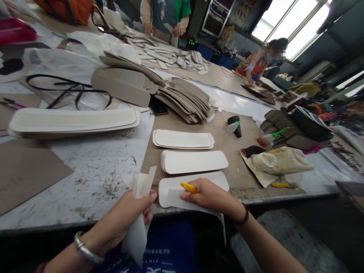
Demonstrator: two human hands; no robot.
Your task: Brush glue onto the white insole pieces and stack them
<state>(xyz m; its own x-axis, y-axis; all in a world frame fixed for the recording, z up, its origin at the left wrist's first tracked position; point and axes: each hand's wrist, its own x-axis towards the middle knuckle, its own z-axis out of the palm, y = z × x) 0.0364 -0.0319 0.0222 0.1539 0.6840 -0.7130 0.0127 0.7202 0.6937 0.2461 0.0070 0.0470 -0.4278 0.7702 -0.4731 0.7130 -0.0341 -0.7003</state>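
Observation:
My left hand [129, 216] is closed around a strip of white backing paper [139, 212] that stands up and hangs down past the table edge. My right hand [209, 195] grips a small yellow tool [188, 187] and presses on a white rounded sheet piece [170, 191] lying at the table's front edge. A thin white film [199, 207] trails from under that hand over the edge. Just beyond lie two stacks of the same white pieces [193, 161] [183, 139].
A long white stack [74, 121] lies at left, with grey-beige piles [184, 98] behind. A black bottle [235, 125], a stained jug [281, 160] and a yellow tool [283, 185] sit at right. Other people work at the table's far end [166, 19] [263, 60].

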